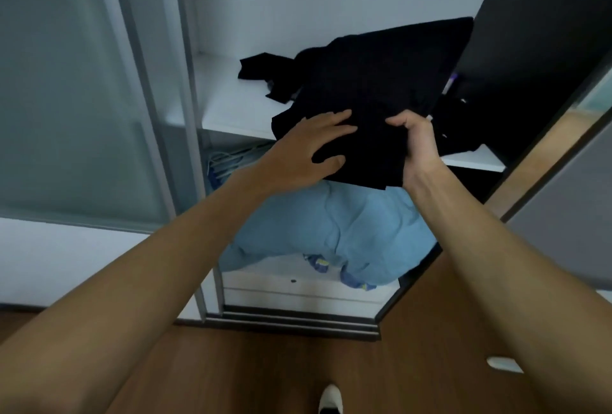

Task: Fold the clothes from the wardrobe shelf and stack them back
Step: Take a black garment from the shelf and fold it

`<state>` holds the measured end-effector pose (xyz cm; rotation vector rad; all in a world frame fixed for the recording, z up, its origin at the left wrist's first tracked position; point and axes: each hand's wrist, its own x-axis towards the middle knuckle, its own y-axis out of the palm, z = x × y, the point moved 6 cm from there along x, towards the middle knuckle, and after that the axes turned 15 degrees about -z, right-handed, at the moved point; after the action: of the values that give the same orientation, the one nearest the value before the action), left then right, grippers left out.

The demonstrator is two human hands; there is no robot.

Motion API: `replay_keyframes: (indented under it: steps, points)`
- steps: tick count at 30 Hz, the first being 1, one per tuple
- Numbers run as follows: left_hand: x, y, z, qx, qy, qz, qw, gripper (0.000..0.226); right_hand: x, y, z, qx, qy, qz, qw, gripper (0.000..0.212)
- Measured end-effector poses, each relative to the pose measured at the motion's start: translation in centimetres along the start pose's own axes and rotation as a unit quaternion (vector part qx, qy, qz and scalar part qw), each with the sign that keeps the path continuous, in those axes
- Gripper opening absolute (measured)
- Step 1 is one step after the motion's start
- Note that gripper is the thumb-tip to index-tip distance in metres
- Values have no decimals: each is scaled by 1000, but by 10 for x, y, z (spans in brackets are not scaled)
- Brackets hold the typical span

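Note:
A folded black garment [381, 82] lies tilted over the front of the white wardrobe shelf [225, 105], its near edge hanging past the shelf's front. My left hand [311, 148] rests on its near left part with fingers spread and the thumb under the cloth edge. My right hand [417, 148] grips the near right edge, fingers curled round the fabric. More loose black clothes [265, 72] lie crumpled on the shelf behind and to the left, and some dark cloth [460, 128] shows at the right.
A bulky light blue bundle [331, 231] fills the compartment below the shelf, above white drawers [298, 291]. A frosted sliding door [76, 89] stands at the left, a dark door panel [536, 32] at the right. Wooden floor [298, 370] lies below, with my white shoe [329, 397].

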<state>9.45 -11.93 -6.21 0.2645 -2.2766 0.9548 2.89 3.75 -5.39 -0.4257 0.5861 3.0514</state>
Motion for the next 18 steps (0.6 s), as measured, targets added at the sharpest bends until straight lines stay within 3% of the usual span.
replay_keyframes:
  steps: [4, 7, 10, 14, 18]
  points:
    - [27, -9, 46, 70, -20, -75, 994, 51, 50, 39, 0, -23, -9, -3, 1000, 38]
    - [52, -18, 83, 109, -37, -93, 989, 53, 94, 77, -5, -30, 13, 17, 999, 49]
    - [76, -31, 118, 144, -71, -100, 982, 55, 136, 122, -7, -22, 23, 84, 996, 39]
    - [111, -63, 162, 206, -106, -159, 960, 52, 189, 194, -16, -11, 48, 175, 983, 42]
    - [132, -95, 214, 269, -179, -200, 925, 46, 232, 266, -45, -14, 103, 215, 971, 42]
